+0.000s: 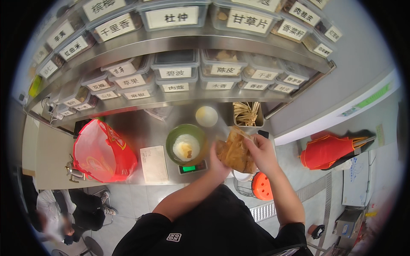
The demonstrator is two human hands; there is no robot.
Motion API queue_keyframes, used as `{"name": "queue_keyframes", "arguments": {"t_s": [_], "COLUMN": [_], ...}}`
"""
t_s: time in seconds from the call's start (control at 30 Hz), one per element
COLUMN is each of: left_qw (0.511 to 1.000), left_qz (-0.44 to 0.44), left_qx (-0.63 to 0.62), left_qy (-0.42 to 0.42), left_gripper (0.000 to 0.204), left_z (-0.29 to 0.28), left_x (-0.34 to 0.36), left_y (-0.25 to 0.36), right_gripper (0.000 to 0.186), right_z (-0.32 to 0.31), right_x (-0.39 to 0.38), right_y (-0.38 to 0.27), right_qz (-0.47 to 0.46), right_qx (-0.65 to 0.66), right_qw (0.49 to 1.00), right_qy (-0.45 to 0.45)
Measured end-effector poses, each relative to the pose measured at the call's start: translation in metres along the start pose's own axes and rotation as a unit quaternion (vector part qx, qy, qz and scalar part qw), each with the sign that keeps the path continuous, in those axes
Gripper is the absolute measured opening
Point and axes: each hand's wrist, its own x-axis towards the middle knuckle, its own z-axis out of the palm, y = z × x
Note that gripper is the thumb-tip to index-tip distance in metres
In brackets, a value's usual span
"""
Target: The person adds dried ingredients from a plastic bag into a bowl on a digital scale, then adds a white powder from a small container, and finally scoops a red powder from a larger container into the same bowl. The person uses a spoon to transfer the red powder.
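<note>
Both hands hold a crinkled brown packet [236, 154] over the front edge of the metal counter. My left hand [220, 161] grips its left side, and the fingers of my right hand [261, 152] close on its upper right. Just left of the packet, a green bowl [171, 137] sits on a small scale [197, 167] with a lit green display. A heap of white powder [184, 143] lies in the bowl, with a yellow-brown patch on it. A small white bowl [206, 116] with some yellowish content stands behind. The packet's opening and contents cannot be made out.
Left on the counter are a notebook [154, 166] and a large red plastic bag [120, 155]. A metal tray of wooden sticks [247, 115] stands at the back right. Shelves [171, 42] with labelled tubs overhang the counter. An orange stool [262, 186] and a seated person [81, 209] are below.
</note>
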Motion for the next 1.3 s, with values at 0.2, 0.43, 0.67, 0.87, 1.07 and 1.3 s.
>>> {"name": "queue_keyframes", "arguments": {"t_s": [0.2, 0.43, 0.67, 0.87, 1.07, 1.3], "left_qw": [0.999, 0.998, 0.993, 0.987, 0.994, 0.964], "left_qz": [0.025, 0.06, 0.103, 0.117, 0.087, 0.036], "left_qx": [0.006, -0.009, -0.02, -0.076, 0.013, 0.264], "left_qy": [-0.034, 0.002, 0.057, 0.078, 0.059, -0.008], "left_gripper": [0.078, 0.078, 0.074, 0.072, 0.072, 0.066], "left_z": [0.001, 0.009, 0.006, -0.006, -0.02, -0.018], "left_x": [-0.01, -0.025, -0.022, -0.004, -0.006, -0.015], "left_y": [0.029, 0.039, 0.042, 0.044, 0.056, 0.078], "right_gripper": [0.02, 0.019, 0.03, 0.026, 0.019, 0.018], "right_z": [0.026, 0.045, 0.037, 0.026, 0.011, 0.007], "right_x": [-0.028, -0.027, -0.039, -0.048, -0.036, -0.027], "right_y": [-0.032, -0.041, -0.074, -0.088, -0.082, -0.044], "right_qz": [-0.179, -0.325, -0.226, -0.2, -0.197, -0.188], "right_qx": [-0.284, -0.384, -0.323, -0.294, -0.323, -0.278], "right_qw": [0.939, 0.861, 0.918, 0.935, 0.923, 0.936], "right_qy": [0.07, 0.075, -0.03, -0.009, 0.065, 0.109]}}
